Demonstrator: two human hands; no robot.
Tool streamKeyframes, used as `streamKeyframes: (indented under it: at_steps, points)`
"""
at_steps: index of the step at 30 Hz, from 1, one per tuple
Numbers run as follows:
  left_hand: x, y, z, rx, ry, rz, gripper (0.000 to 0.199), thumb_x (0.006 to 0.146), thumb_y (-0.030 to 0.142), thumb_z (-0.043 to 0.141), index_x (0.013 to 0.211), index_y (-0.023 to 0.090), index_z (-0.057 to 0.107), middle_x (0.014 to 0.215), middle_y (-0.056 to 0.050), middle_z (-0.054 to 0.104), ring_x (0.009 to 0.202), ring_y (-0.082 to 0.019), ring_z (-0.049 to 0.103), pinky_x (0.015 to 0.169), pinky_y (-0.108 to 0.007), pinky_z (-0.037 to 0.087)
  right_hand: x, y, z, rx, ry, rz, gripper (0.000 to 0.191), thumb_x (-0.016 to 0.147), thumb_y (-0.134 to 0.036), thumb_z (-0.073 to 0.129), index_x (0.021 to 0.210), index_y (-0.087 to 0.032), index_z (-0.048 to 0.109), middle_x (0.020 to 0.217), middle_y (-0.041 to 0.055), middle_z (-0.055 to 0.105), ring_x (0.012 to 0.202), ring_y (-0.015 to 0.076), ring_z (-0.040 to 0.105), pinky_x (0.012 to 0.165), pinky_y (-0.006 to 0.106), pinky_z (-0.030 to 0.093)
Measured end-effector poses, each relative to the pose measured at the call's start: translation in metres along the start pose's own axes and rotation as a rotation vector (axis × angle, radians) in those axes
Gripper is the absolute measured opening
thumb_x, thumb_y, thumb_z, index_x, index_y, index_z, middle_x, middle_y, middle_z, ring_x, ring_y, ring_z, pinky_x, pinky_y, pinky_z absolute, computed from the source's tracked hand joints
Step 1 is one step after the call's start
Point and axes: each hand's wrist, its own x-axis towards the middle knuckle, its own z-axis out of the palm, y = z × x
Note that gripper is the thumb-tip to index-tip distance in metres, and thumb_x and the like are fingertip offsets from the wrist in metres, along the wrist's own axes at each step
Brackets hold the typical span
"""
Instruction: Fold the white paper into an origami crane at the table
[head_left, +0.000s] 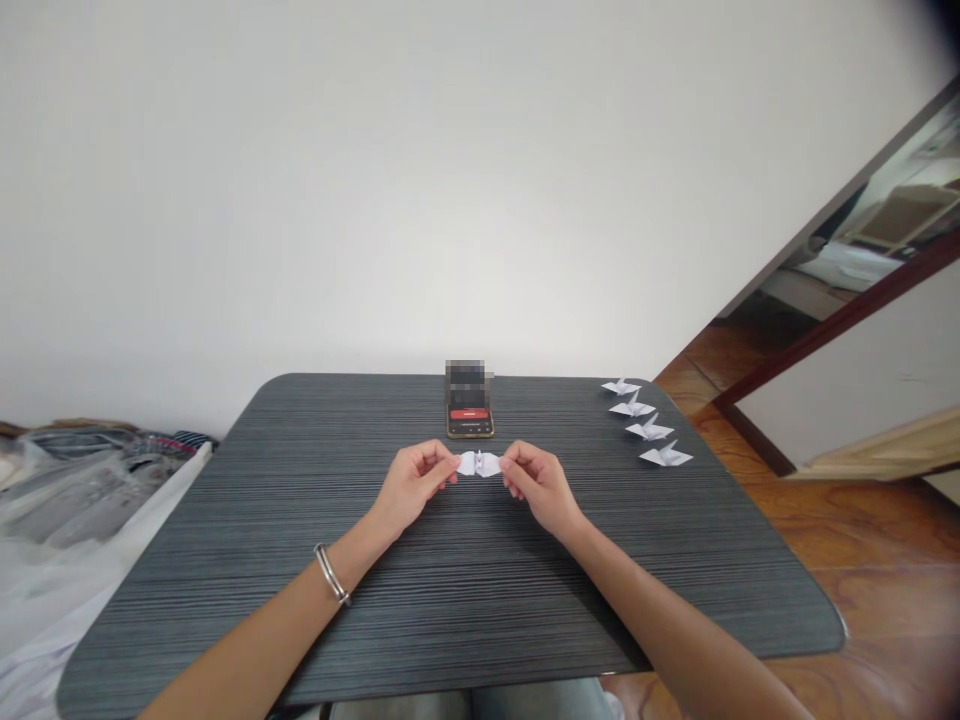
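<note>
Left hand (411, 487) and right hand (538, 484) pinch the small white folded-paper crane (479, 463) by its wings, apparently spreading them; gentle, even pulling looks needed.

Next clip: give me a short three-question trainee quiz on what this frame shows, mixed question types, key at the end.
1. True or false: both hands pinch the small white paper crane between them, the left hand at one end and the right hand at the other.
2. How many finished paper cranes lie in a row near the table's right edge?
A. two
B. four
C. six
3. Fill in: the phone lies on the table just beyond the hands, and a metal ______ sits on the left wrist.

Key: 1 true; 2 B; 3 bracelet.
</note>
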Motion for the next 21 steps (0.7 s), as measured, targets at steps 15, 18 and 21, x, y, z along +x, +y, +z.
streamKeyframes:
  at_steps: [15,18,21]
  points:
    - [0.0004,0.0047,-0.0021,-0.042,0.035,-0.027,0.029,0.068,0.038,0.064,0.057,0.015,0.052,0.050,0.003,0.052,0.040,-0.004,0.034,0.039,-0.018,0.021,0.0005,0.0001,-0.0048,0.000,0.001,-0.034,0.031,0.080,-0.043,0.053,0.061,-0.019,0.046,0.052,-0.0040,0.046,0.043,0.0081,0.039,0.043,0.021,0.031]
    - [0.0005,0.0041,-0.0028,-0.020,0.035,-0.014,0.028,0.070,0.037,0.063,0.057,0.015,0.052,0.050,0.004,0.051,0.041,-0.004,0.034,0.039,-0.018,0.021,0.0002,0.0002,-0.0049,-0.006,-0.001,-0.042,0.031,0.081,-0.042,0.052,0.061,-0.019,0.045,0.052,-0.0041,0.045,0.044,0.0081,0.039,0.043,0.021,0.030]
    - [0.0007,0.0032,-0.0038,0.013,0.038,0.003,0.027,0.071,0.036,0.062,0.058,0.015,0.052,0.050,0.004,0.052,0.041,-0.005,0.034,0.040,-0.019,0.023,0.0001,-0.0005,-0.0045,-0.013,0.004,-0.037,0.032,0.081,-0.043,0.052,0.061,-0.019,0.045,0.052,-0.0041,0.045,0.043,0.0082,0.039,0.043,0.022,0.030]
